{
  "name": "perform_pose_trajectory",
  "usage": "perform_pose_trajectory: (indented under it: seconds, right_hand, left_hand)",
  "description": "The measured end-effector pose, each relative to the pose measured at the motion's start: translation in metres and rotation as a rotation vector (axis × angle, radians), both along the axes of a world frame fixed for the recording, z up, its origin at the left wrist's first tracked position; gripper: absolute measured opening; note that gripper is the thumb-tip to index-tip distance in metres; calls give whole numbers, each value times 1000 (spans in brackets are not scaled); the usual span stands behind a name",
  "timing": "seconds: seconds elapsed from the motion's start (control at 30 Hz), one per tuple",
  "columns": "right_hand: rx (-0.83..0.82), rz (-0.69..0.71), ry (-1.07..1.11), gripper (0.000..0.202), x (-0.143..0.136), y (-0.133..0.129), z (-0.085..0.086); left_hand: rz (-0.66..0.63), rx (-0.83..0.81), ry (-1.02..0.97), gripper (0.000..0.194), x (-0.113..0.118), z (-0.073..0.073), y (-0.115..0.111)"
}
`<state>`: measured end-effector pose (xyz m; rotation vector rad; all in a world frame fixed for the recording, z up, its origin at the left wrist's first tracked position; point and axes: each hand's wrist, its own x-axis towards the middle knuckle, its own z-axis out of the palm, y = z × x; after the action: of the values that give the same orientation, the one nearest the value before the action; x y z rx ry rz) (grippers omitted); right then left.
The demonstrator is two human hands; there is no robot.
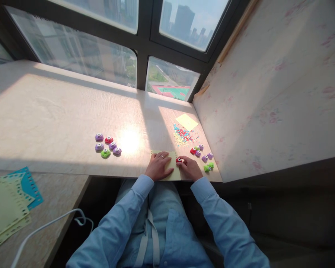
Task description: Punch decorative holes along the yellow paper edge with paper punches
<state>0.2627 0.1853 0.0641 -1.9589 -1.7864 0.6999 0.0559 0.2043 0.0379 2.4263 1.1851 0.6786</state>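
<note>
My left hand, a ring on one finger, lies flat with its fingers out on a pale yellow sheet of paper at the sill's front edge. My right hand grips a small red craft punch at the sheet's right edge. Whether the paper sits inside its slot I cannot tell. Small holes show near the sheet's upper right corner. Just right of that hand are several more punches in purple, red and green. Beyond the sheet lies a scatter of tiny red, blue and yellow paper bits.
Another group of coloured punches stands on the sill to the left. A small yellow paper lies by the papered wall. Lower left, punched sheets rest on a lower surface near a white cable. Windows rise behind.
</note>
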Motion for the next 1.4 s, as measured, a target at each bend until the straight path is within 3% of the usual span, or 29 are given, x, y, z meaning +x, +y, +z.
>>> perform_pose_trajectory:
  seconds: [0.4,1.4]
  right_hand:
    - [63,66,-48,27,-4,4,-2]
    - [98,71,12,23,0,1,-8]
  left_hand:
    - [12,-3,-4,37,1,-3,2]
    - [29,-22,-14,39,1,-1,0]
